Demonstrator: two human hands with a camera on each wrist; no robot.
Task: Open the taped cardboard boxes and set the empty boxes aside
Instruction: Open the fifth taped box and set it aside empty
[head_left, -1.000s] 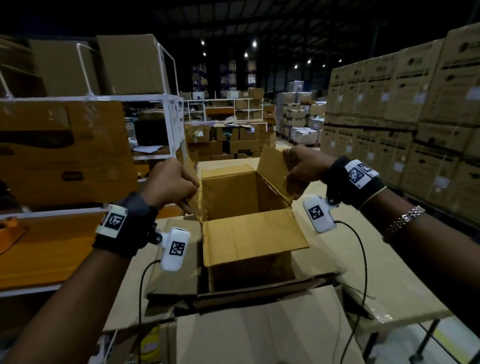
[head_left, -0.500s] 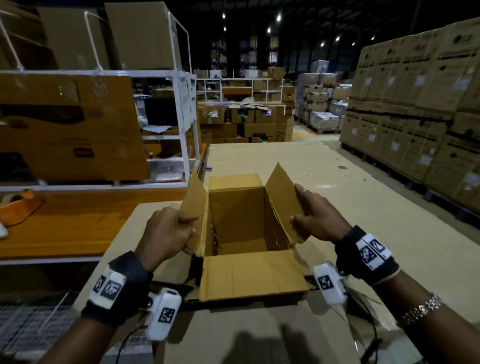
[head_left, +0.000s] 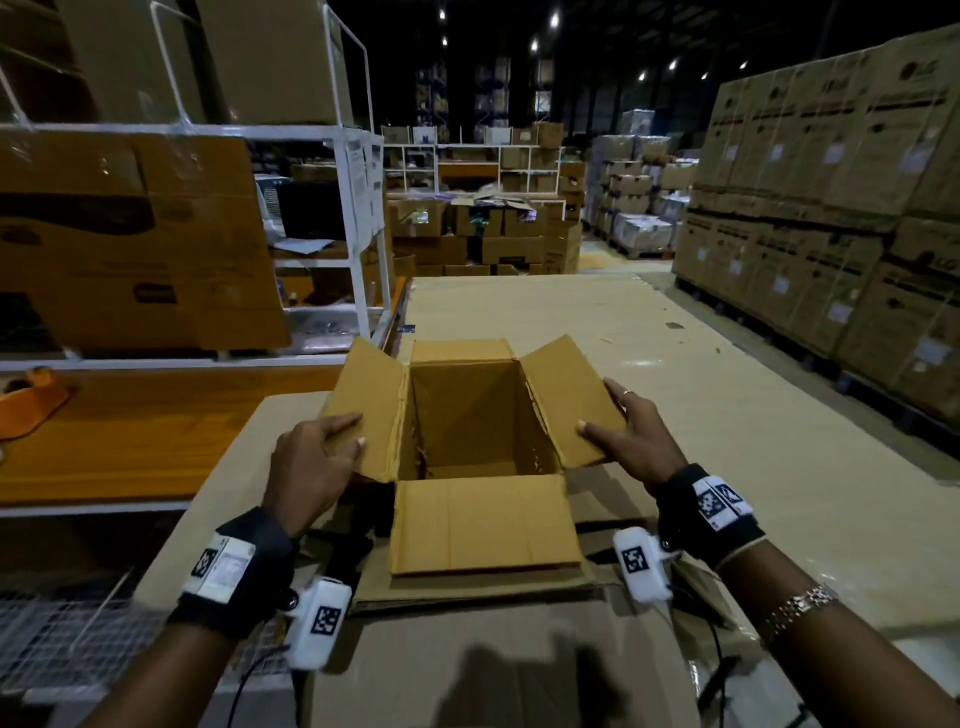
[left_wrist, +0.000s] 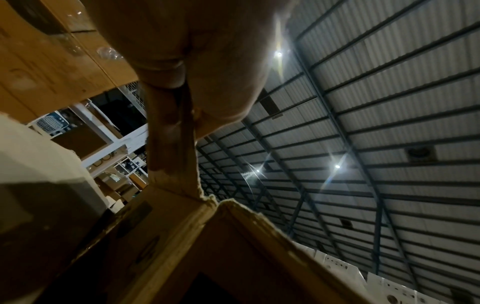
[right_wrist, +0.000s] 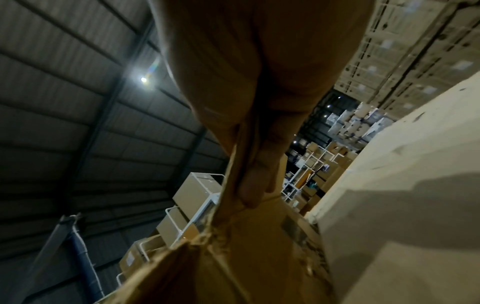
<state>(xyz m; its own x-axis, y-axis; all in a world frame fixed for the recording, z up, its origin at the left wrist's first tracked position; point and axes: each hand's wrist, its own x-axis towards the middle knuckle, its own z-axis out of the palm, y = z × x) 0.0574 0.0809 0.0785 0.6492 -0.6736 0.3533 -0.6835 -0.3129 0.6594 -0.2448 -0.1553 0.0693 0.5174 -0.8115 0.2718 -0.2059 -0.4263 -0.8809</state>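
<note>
An open, empty brown cardboard box (head_left: 467, 415) stands on the cardboard-covered table (head_left: 675, 364) in front of me, all flaps spread. My left hand (head_left: 332, 441) pinches the left side flap (head_left: 369, 405), thumb on top and fingers beneath. My right hand (head_left: 618, 426) pinches the right side flap (head_left: 566, 395) the same way. The near flap (head_left: 483, 525) lies folded out toward me. In the left wrist view the left flap's edge (left_wrist: 171, 133) runs between thumb and fingers; in the right wrist view the fingers (right_wrist: 259, 168) clamp the right flap's edge.
A white metal rack (head_left: 358, 208) with large cartons stands at the left over an orange shelf (head_left: 156, 431). An orange tape dispenser (head_left: 31, 405) lies there. Stacked cartons (head_left: 831, 208) line the right. A flat carton (head_left: 519, 665) lies near me.
The box came down from chest height onto the table. Both hands spread the side flaps outward, and the view tilted down over the box.
</note>
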